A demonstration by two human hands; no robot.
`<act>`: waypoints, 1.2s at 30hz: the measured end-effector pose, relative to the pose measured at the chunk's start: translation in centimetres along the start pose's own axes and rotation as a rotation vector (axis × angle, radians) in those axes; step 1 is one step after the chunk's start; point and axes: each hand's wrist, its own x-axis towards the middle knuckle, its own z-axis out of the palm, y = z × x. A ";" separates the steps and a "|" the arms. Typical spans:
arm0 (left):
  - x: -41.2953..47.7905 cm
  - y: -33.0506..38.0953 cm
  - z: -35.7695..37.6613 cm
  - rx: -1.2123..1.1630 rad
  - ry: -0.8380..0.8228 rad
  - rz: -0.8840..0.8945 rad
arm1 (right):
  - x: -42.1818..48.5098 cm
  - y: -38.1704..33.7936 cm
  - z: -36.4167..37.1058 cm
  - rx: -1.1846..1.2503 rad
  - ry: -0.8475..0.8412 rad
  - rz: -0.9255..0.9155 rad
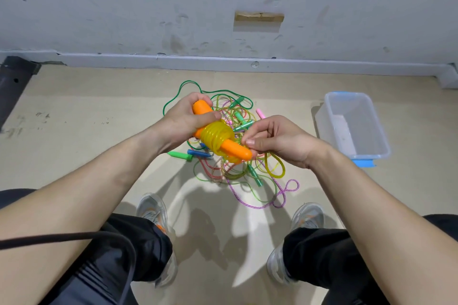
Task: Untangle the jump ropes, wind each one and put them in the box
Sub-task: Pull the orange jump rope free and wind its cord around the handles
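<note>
Fingers (210,115) of the left hand (183,120) grip the orange handles (202,108), with the yellow rope (216,137) coiled round them. At the coil's 3 o'clock, the right hand (280,138) pinches that rope. The tangled ropes (238,172) lie on the floor below, and the clear box (371,156) stands apart at their 3 o'clock.

No writing, label or number can be read; faint dark marks (42,116) on the floor (99,96) may be scuffs.

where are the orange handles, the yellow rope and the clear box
orange handles (235,150): head view, on the lower handle's bare end
yellow rope (216,137): head view, on the turns wound round the handles
clear box (357,126): head view, on its bare bottom
</note>
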 end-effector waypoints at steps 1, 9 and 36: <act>-0.1 -0.1 0.2 0.044 -0.027 0.025 | 0.0 -0.1 0.2 -0.023 0.019 -0.009; -0.5 0.4 0.9 0.236 -0.121 0.192 | -0.1 0.3 2.0 -0.017 0.250 -0.085; -1.5 0.9 -0.4 0.386 -0.198 0.366 | -1.6 -0.9 2.5 0.674 -0.255 0.260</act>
